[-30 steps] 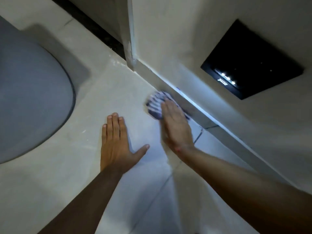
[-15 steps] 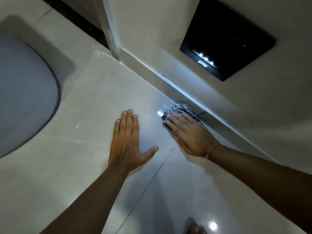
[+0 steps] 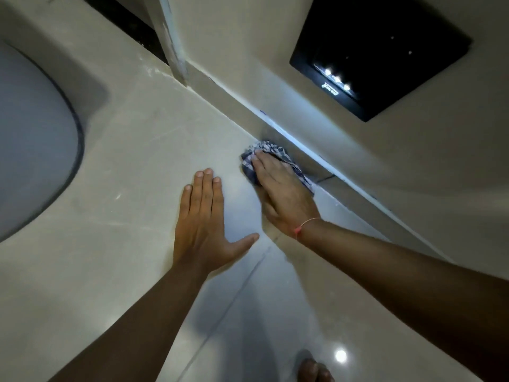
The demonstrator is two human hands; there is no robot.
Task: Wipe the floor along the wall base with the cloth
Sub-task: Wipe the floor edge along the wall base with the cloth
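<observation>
Head view, looking down: the crumpled blue-and-white checked cloth is bunched into a soft wad, its weave showing as small dark and pale squares, with loose folds spilling out past the fingertips and along the side nearest the wall. It lies on the glossy pale tiled floor, pressed right against the low beige skirting strip at the foot of the wall, a short way along that strip from the corner post.

The right hand lies palm-down over the cloth, forearm reaching in from the lower right, a thin pink thread bracelet round the wrist. Its fingers are stretched out nearly straight and close together, flattening the cloth to the floor rather than curling round it; whether the thumb grips any fabric underneath cannot be told.

The left hand rests flat on the bare floor, farther from the skirting strip than the right hand, fingers straight and together, thumb splayed toward the right wrist, holding nothing.

Most of the cloth sits beneath the right palm and fingers; a fringe shows beyond the fingertips, and a band runs between the hand and the skirting strip.
</observation>
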